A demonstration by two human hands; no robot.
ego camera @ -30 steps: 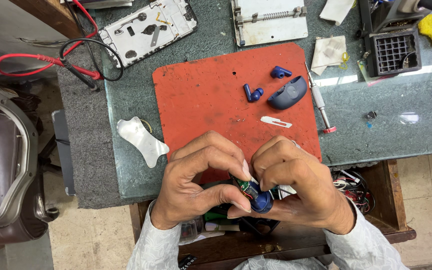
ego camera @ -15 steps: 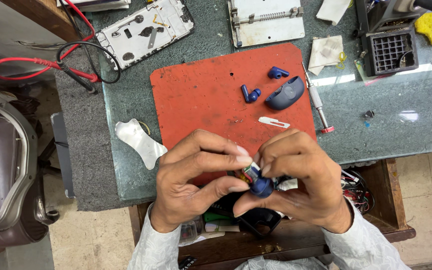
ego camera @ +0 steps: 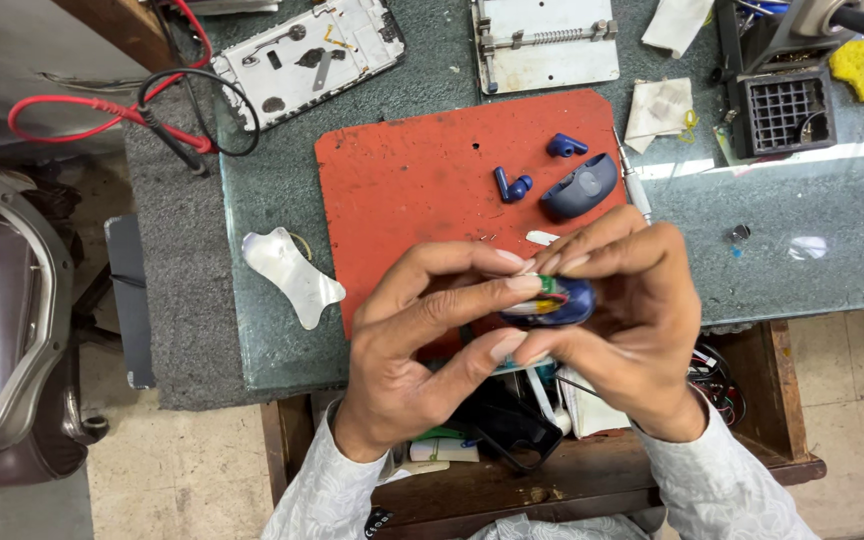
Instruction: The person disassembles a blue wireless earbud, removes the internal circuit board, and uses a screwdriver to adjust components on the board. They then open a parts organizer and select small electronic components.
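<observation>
**Both hands pinch a blue case over the counter edge**

The left hand (ego camera: pixel 422 345) and right hand (ego camera: pixel 617 320) meet fingertip to fingertip, both clamped on a small blue case (ego camera: pixel 552 302) held between them. The left thumb and forefinger press on the case's near side, and the right fingers curl over its top and far side. Thin coloured wires and a pale part show at the case's open face, just under the left fingertips.

Beyond the hands lies a red mat (ego camera: pixel 422 180) on the green counter (ego camera: pixel 832 230). On the mat, just past the right fingers, sit a blue shell (ego camera: pixel 580 188), 2 blue earbuds (ego camera: pixel 512 185) (ego camera: pixel 565 146) and a small white sliver (ego camera: pixel 541 238). A screwdriver (ego camera: pixel 634 185) lies along the mat's right edge. To the left of the left hand, a white plastic piece (ego camera: pixel 292 275) rests on the counter. Farther off, beyond the mat, are a phone frame (ego camera: pixel 307 60), a metal jig (ego camera: pixel 542 40) and red and black leads (ego camera: pixel 132 115). Below the hands, an open drawer (ego camera: pixel 752 440) holds mixed tools and wires.
</observation>
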